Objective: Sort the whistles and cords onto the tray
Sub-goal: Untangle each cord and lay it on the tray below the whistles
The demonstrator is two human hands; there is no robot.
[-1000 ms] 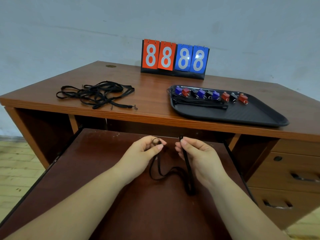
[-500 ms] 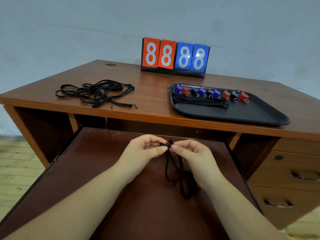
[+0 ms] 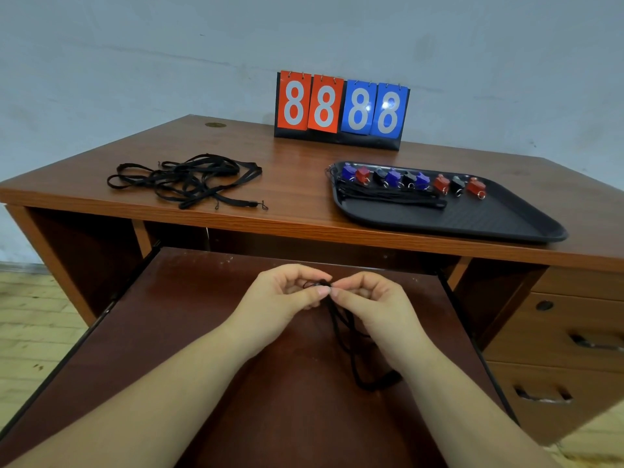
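Note:
My left hand (image 3: 287,298) and my right hand (image 3: 374,305) meet fingertip to fingertip above the pull-out shelf (image 3: 189,332), both pinching the top of a black cord (image 3: 351,346). Its doubled loop hangs down below my right hand. A black tray (image 3: 489,221) lies on the desk at the right. Along its far side stands a row of several whistles (image 3: 413,182) in blue, red and black, with straightened black cords (image 3: 388,197) laid in front of them. A tangled heap of black cords (image 3: 184,182) lies on the desk at the left.
A flip scoreboard (image 3: 341,109) showing 8888 stands at the back of the wooden desk (image 3: 297,170). Drawers (image 3: 567,339) are at the lower right. The wall is close behind the desk.
My hands have come together: a second ago they held the two ends of the cord apart, now both pinch it at one spot and the loop hangs doubled.

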